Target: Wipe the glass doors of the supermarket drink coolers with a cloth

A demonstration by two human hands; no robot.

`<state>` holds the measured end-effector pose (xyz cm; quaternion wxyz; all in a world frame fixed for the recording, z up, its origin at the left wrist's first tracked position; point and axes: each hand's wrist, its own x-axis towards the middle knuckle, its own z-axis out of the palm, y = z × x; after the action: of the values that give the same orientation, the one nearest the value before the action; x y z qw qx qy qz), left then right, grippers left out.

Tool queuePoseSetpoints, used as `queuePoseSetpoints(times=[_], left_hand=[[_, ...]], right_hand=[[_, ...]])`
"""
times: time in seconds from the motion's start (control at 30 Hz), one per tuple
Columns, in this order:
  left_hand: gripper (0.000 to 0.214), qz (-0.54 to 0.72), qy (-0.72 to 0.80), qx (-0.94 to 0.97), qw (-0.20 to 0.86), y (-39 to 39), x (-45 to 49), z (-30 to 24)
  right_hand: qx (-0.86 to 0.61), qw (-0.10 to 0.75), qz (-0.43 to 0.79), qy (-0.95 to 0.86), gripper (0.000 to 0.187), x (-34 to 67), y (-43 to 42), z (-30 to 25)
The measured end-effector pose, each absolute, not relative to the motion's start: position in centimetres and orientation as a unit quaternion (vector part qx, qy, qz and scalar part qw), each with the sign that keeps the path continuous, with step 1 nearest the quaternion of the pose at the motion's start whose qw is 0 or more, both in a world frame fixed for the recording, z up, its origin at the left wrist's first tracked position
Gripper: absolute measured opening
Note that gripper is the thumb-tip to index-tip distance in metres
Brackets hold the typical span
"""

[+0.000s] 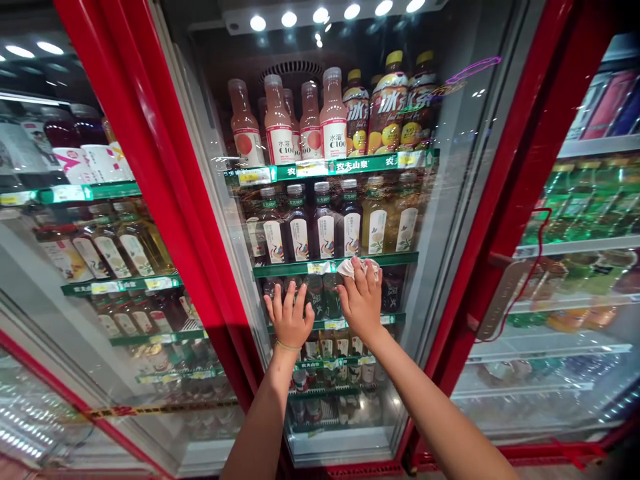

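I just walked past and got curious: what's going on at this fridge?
A person's right hand presses a crumpled white cloth or tissue to the clear glass door of a red-framed drinks fridge. Their left hand holds nothing and seems to rest on the glass, fingers spread. Behind the door, dark bottles with white labels stand on a shelf.

The left hand (293, 325) and the right hand (361, 303) are seen bare, and so are the left arm (267, 407) and the right arm (425, 387). Around the left wrist (286, 355), one thin band (289, 346) is worn. It is shaped like a ring, is as skinny as string, and is coloured a pale yellow-green. The fingers (289, 300) are rounded at the tips. Both arms are narrow by the wrists, and are cut off by the bottom edge of the view.
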<state>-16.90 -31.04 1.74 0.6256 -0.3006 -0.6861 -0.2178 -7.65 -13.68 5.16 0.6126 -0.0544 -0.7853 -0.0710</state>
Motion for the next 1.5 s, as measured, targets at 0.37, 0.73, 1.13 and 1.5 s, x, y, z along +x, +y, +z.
queuePoseSetpoints(times=[0.37, 0.73, 1.13, 1.5], left_hand=[[0.056, -0.212, -0.707, -0.391, 0.550, -36.1, -15.5, 4.7], [0.050, -0.278, -0.734, -0.322, 0.530, -40.8, -14.9, 5.6], [0.054, -0.325, -0.753, -0.245, 0.517, -44.2, -15.3, 5.4], [0.069, -0.345, -0.770, -0.258, 0.471, -45.8, -15.7, 4.5]], right_hand=[[-0.042, 0.606, -0.065, -0.792, 0.033, -8.5, -16.6, 6.1], [0.026, 0.597, -0.078, -0.798, 0.021, -10.6, -21.2, 5.5], [0.069, 0.607, -0.079, -0.788, 0.028, -13.3, -26.2, 7.4], [0.139, 0.579, -0.089, -0.799, 0.029, -14.8, -29.1, 5.8]])
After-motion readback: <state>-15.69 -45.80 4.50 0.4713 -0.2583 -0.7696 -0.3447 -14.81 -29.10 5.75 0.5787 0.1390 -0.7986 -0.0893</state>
